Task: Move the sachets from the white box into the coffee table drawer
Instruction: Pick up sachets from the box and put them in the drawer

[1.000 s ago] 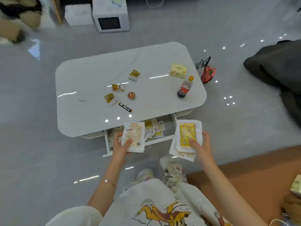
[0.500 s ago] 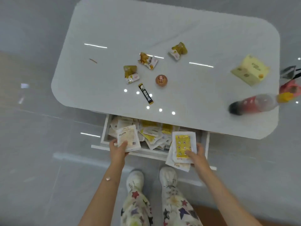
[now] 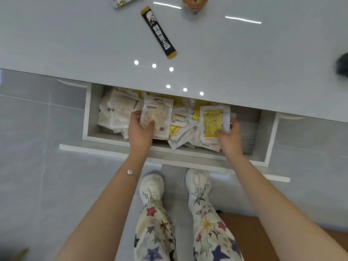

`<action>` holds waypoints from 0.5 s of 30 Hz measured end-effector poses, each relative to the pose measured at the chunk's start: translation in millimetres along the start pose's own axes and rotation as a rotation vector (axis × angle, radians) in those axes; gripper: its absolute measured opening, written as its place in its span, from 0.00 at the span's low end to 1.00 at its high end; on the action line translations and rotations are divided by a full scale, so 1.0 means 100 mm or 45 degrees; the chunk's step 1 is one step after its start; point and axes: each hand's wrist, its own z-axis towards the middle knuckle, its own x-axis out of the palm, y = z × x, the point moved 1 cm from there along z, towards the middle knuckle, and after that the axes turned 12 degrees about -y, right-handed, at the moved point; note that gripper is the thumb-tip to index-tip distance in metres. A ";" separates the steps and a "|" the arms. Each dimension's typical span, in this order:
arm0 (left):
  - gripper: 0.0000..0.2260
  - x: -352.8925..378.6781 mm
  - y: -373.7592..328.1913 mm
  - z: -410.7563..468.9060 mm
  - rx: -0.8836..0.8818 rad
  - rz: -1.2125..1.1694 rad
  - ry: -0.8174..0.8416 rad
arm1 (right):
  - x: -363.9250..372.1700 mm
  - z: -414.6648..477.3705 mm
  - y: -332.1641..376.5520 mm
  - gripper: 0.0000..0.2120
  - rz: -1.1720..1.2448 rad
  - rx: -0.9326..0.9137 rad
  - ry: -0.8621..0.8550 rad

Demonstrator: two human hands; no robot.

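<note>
The coffee table drawer [image 3: 90,135] stands pulled out under the table's front edge, filled with several white and yellow sachets. My left hand [image 3: 140,131] is inside it and grips a white sachet with brown print [image 3: 159,114], thumb on top. My right hand [image 3: 229,137] is at the drawer's right part and pinches a white sachet with a yellow panel [image 3: 213,122], held over other sachets. The white box is out of view.
On the white table top [image 3: 75,44] lie a black and gold stick pack [image 3: 160,33], a small foil pack [image 3: 122,1] and a round brown item [image 3: 194,2] at the upper edge. My two shoes [image 3: 152,187] stand on the grey floor below the drawer front.
Both hands have moved forward and down from above the drawer's front edge into the drawer, each still holding its sachets. The camera has dropped much closer to the drawer.
</note>
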 end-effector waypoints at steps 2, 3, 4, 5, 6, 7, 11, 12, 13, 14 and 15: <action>0.24 -0.07 -0.03 -0.08 0.000 0.035 -0.003 | -0.06 -0.01 0.01 0.27 -0.092 -0.057 0.034; 0.26 -0.15 -0.07 -0.14 0.000 0.047 -0.001 | -0.12 -0.06 0.06 0.29 -0.147 -0.083 0.059; 0.27 -0.25 -0.10 -0.21 0.019 0.072 -0.004 | -0.19 -0.10 0.09 0.30 -0.202 -0.135 0.075; 0.27 -0.37 -0.14 -0.29 0.053 0.095 -0.004 | -0.28 -0.16 0.18 0.30 -0.261 -0.212 0.115; 0.26 -0.49 -0.16 -0.38 0.094 0.122 0.000 | -0.36 -0.22 0.24 0.31 -0.302 -0.297 0.165; 0.26 -0.67 -0.27 -0.48 0.139 0.137 0.001 | -0.51 -0.33 0.44 0.31 -0.339 -0.388 0.224; 0.29 -1.40 -0.66 -0.79 0.191 0.431 0.018 | -1.08 -0.77 1.16 0.34 -0.597 -0.718 0.427; 0.29 -1.65 -0.83 -0.88 0.234 0.487 0.012 | -1.26 -0.93 1.40 0.33 -0.622 -0.775 0.418; 0.29 -1.90 -1.02 -0.96 0.290 0.509 0.009 | -1.45 -1.11 1.65 0.32 -0.644 -0.832 0.403; 0.29 -2.14 -1.20 -1.05 0.350 0.519 0.012 | -1.62 -1.27 1.91 0.32 -0.660 -0.883 0.386; 0.29 -2.37 -1.37 -1.13 0.414 0.525 0.015 | -1.78 -1.48 2.17 0.31 -0.678 -0.917 0.368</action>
